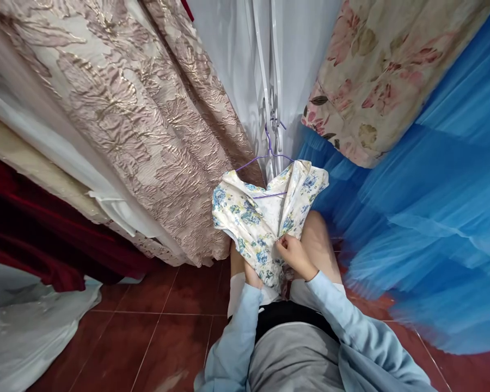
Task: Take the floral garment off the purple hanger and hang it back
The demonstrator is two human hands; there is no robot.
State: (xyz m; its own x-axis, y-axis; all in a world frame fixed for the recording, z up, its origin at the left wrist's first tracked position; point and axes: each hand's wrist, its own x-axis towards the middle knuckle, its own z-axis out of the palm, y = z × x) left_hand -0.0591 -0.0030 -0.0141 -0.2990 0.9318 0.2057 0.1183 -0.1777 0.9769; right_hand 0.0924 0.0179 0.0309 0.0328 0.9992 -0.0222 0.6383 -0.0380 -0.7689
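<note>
The right hand (294, 256) pinched the front of a white, blue-flowered cloth garment (249, 218), spread ahead of it on a thin purple hanger (269, 154), while the left hand (252, 276) sat partly underneath, its grip impossible to tell.

The person's right arm (343, 316), in a long light-blue cloth sleeve, goes forward and inward from a bent elbow. The right hand (294, 255) has its thumb and index finger pressed together in a pinch. The left arm (239, 332), sleeved in the same way, reaches forward. The left hand (252, 276) shows only near the wrist; its fingers are hidden. The bare knees (319, 239) stand apart.
</note>
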